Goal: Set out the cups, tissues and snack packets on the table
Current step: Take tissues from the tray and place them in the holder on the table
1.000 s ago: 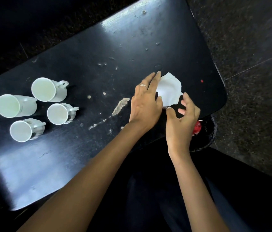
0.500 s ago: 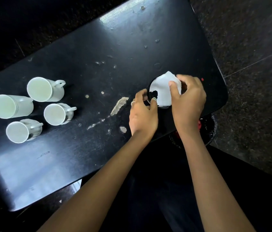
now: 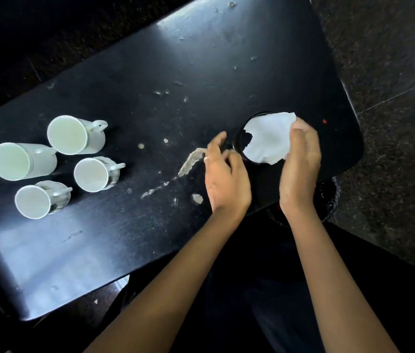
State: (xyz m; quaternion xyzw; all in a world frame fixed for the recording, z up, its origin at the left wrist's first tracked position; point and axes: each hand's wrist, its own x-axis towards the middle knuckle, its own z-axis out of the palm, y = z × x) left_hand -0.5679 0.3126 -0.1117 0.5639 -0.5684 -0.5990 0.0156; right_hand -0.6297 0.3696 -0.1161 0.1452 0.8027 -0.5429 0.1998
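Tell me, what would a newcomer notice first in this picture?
First, the white tissue at the right end of the black table, sitting in a round black holder, with the right hand on its edge. The left hand hovers beside it. Then four white cups clustered at the left end.

Table: the black table (image 3: 150,72) in front of me is glossy and runs slantwise, its top scuffed, with pale chipped patches (image 3: 191,160) near the middle.
Light: a soft white sheen lies on its near-left end and far edge.
Floor: dark speckled stone floor (image 3: 392,59) on my right, crossed by a thin seam.
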